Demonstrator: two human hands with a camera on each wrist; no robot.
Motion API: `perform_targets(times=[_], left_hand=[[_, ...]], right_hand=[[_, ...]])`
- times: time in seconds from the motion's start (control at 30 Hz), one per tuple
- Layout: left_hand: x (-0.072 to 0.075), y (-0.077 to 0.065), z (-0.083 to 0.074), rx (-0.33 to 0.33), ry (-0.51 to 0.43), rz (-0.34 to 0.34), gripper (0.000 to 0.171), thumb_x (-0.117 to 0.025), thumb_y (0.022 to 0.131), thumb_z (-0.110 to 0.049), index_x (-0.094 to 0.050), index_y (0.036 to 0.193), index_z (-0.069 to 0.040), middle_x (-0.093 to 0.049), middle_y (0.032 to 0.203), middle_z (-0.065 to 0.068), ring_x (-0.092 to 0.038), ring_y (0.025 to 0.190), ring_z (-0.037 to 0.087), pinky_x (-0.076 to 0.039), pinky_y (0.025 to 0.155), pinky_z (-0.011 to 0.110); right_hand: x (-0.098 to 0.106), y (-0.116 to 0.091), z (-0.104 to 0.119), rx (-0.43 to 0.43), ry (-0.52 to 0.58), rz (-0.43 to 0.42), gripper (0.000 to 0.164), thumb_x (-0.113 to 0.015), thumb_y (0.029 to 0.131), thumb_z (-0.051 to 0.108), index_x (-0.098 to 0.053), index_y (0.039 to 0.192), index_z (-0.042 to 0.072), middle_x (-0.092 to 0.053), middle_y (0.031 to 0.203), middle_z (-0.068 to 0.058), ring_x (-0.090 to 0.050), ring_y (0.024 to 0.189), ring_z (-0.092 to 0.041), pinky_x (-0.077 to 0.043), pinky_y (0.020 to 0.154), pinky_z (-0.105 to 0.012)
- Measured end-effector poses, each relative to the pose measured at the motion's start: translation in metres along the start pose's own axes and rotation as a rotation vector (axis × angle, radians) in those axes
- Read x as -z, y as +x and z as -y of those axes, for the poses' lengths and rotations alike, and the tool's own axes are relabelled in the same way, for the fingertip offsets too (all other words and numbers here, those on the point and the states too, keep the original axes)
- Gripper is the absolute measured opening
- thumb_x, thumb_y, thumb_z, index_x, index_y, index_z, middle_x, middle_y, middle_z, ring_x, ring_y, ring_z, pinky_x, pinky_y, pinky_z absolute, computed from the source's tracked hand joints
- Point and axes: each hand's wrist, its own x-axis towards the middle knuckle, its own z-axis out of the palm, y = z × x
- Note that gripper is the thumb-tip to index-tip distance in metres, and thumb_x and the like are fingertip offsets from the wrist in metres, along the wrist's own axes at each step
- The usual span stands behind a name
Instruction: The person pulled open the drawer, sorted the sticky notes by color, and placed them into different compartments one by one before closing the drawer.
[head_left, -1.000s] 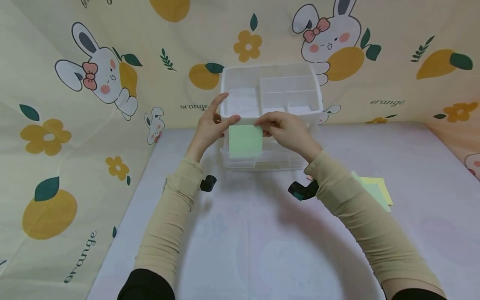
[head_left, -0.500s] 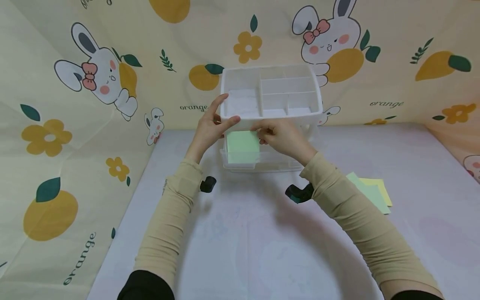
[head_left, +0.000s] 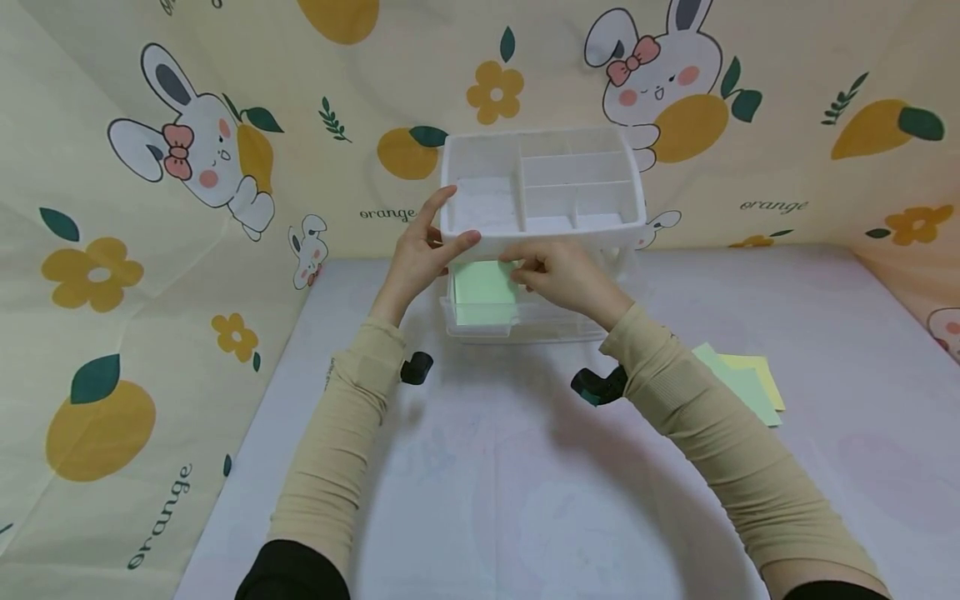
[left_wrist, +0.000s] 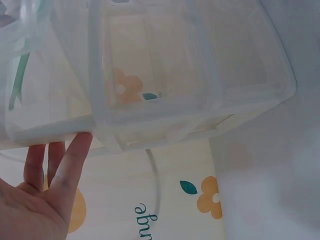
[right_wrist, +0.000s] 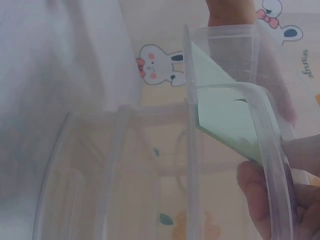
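Observation:
A clear plastic drawer organizer (head_left: pixel 621 232) with a compartmented white top stands at the back of the table in the head view. My left hand (head_left: pixel 420 250) steadies its front left corner, thumb along the front and fingers against the side. Straight fingers (left_wrist: pixel 70 165) touch its edge in the left wrist view. A green square of paper (head_left: pixel 483 296) stands behind the clear front of a lower section, the drawer front (head_left: pixel 480 330). My right hand (head_left: pixel 573 275) pinches the paper near its upper right corner. In the right wrist view the green paper (right_wrist: pixel 225 112) slants inside the clear walls.
Green sheets (head_left: pixel 750 396) and a yellow sheet (head_left: pixel 765 375) lie on the table (head_left: pixel 495 483) at the right, beside my right forearm. Black wrist mounts (head_left: pixel 416 367) show below both hands. A patterned cloth (head_left: pixel 360 100) rises behind the organizer.
My right hand has moved down and slightly left with the green paper, which sits lower behind the drawer front. My left hand has stayed at the organizer's corner.

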Motion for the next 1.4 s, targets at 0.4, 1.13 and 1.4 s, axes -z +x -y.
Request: perform_targets(times=[0.4,1.13,1.4], left_hand=[[0.002,-0.008,-0.017,0.029,0.011,0.013,0.070,-0.066,0.084,-0.042,-0.027,0.142,-0.043,-0.045,0.087,0.007,-0.049,0.073,0.020,-0.050,0.065,0.030],[0.004,-0.016,-0.026,0.027,0.005,0.014,0.070,-0.066,0.086,-0.036,-0.027,0.144,-0.040,-0.044,0.084,0.006,-0.046,0.072,0.019,-0.049,0.065,0.027],[0.000,0.000,-0.001,0.007,-0.007,0.011,0.071,-0.068,0.078,-0.051,-0.027,0.136,-0.057,-0.046,0.087,0.007,-0.048,0.075,0.021,-0.050,0.065,0.030]], right_hand=[[0.001,0.000,-0.001,0.010,0.007,0.018,0.030,-0.063,0.089,0.018,-0.064,0.117,0.008,-0.070,0.083,-0.010,-0.061,0.071,-0.017,-0.047,0.063,-0.029],[0.031,-0.022,-0.005,-0.130,0.196,0.027,0.030,-0.061,0.090,0.032,-0.064,0.117,0.019,-0.067,0.103,-0.007,-0.060,0.089,-0.020,-0.046,0.075,-0.029],[0.055,-0.049,-0.014,-0.144,0.218,-0.097,0.034,-0.061,0.090,0.032,-0.063,0.117,0.011,-0.062,0.104,0.004,-0.057,0.087,-0.010,-0.047,0.074,-0.018]])
